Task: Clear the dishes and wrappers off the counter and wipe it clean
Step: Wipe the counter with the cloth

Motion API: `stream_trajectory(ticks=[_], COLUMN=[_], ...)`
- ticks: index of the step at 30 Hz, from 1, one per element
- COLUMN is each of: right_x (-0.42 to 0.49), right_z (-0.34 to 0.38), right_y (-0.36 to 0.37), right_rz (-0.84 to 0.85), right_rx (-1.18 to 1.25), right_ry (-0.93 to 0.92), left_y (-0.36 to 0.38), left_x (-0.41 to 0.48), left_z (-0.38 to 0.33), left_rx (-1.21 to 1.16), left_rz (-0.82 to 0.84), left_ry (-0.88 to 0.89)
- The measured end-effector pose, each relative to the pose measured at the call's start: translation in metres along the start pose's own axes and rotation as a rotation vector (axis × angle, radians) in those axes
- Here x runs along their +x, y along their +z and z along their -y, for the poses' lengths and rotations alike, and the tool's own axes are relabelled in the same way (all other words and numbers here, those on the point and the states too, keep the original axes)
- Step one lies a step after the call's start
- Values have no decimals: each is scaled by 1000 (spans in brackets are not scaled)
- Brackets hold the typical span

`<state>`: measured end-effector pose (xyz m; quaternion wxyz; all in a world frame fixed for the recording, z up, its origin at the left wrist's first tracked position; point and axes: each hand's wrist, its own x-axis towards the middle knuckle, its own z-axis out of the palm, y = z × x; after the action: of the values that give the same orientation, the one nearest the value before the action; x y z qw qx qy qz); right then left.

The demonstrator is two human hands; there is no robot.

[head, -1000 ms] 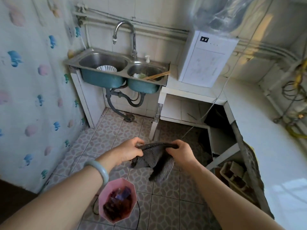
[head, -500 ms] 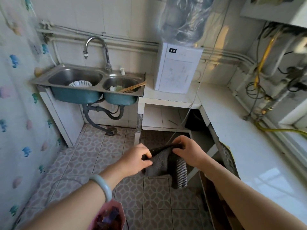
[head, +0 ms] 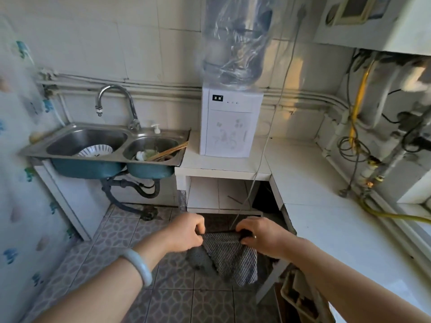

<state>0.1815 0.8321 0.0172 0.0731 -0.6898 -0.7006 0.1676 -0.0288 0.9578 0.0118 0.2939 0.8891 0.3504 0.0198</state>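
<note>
Grey striped woven cloth (head: 229,255), limp, hangs over tiled floor, left of white glossy counter (head: 326,220). Left hand (head: 186,231) and right hand (head: 261,236) each pinch its top edge, fingers curled.

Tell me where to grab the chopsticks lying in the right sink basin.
Probably best to pinch the raised ends of the chopsticks, where they lean over the right rim of the sink. Come from above on the counter side, because their lower ends sit deep in the basin.

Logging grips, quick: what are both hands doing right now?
Left hand: pinching the striped cloth at its top edge.
Right hand: gripping the same cloth's other top corner.
</note>
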Motion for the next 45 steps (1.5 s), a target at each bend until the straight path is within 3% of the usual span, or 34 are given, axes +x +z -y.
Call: stream_trajectory(ticks=[6, 8, 14, 21, 27, 38, 45], right_x=[10, 12, 29, 59, 111, 286, 369], right_z=[-52, -63, -88, -117, -151, -221, -254], right_y=[-26, -31, -42, -49, -48, -57, -61], right_rz=[-48, -131, -177, -117, -83, -84, -171], right_rx=[50, 138, 268, 475, 458, 402, 422], right_ry=[-38, 28, 236, 404, 435, 554, 682], left_y=[-11, -11, -20, -19, -27, -63, -69], left_x=[40, 52, 91, 140, 200, 367, 442], left_z=[-31, -40, -57, -56, -35, 49, 81], left_rx=[23, 11, -85, -10, -81, -172, -142], left_rz=[-69, -72, -79, 27, 75, 95, -117], left_ry=[-102, -127, -166, -236, -277, -335, -263])
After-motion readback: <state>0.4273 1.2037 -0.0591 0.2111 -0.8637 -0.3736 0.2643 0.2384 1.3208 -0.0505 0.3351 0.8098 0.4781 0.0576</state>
